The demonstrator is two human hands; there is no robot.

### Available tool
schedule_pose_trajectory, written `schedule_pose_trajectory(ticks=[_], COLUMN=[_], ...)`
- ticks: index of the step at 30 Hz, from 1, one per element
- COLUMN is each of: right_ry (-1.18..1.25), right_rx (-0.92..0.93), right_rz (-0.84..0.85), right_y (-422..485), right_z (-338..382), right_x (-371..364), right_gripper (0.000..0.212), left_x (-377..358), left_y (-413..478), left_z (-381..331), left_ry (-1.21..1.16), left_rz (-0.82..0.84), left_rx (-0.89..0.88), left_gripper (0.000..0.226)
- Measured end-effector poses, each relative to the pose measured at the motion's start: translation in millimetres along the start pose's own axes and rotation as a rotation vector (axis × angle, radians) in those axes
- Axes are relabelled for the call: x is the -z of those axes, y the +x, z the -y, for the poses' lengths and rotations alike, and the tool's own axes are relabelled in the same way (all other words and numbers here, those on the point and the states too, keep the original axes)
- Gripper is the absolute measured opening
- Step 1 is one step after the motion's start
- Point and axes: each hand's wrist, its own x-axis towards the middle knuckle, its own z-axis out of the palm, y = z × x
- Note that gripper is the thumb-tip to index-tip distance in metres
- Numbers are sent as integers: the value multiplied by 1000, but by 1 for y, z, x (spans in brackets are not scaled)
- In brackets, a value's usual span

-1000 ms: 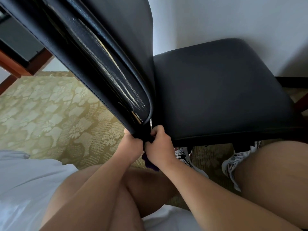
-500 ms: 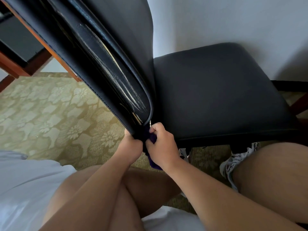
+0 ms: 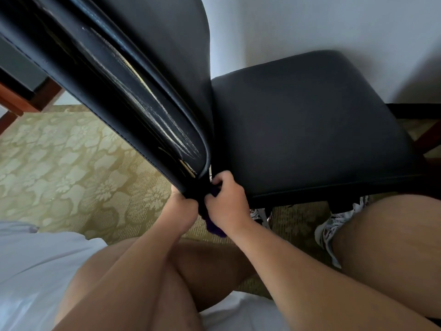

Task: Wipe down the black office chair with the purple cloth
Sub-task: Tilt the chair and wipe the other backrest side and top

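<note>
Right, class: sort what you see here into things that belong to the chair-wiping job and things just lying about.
Belongs to the job:
chair
cloth
right hand, holding the cloth
left hand, gripping the chair

Just there:
carpet
shoes
wall
wooden frame

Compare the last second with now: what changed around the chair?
The right hand, gripping the purple cloth, edged slightly up the gap between backrest and seat. Nothing was let go. The left hand still holds the backrest's lower corner; the chair looks unmoved.
</note>
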Motion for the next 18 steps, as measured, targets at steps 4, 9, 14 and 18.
schedule_pose_trajectory(ticks=[4, 9, 14, 18], right_ry=[214, 41, -25, 125], right_rx=[58, 105, 55, 49], right_rz=[-123, -1, 47, -49], right_y=[15, 4, -4, -4], right_z=[34, 8, -12, 5], right_x=[29, 13, -1, -1], right_gripper=[34, 45, 49, 41], left_x=[0, -1, 0, -2], left_y=[2, 0, -3, -6], left_z=[0, 0, -3, -6], left_ry=[-45, -3, -10, -6], left_rz=[22, -7, -18, -37], left_rx=[-3, -35, -20, -41], left_gripper=[56, 49, 33, 36])
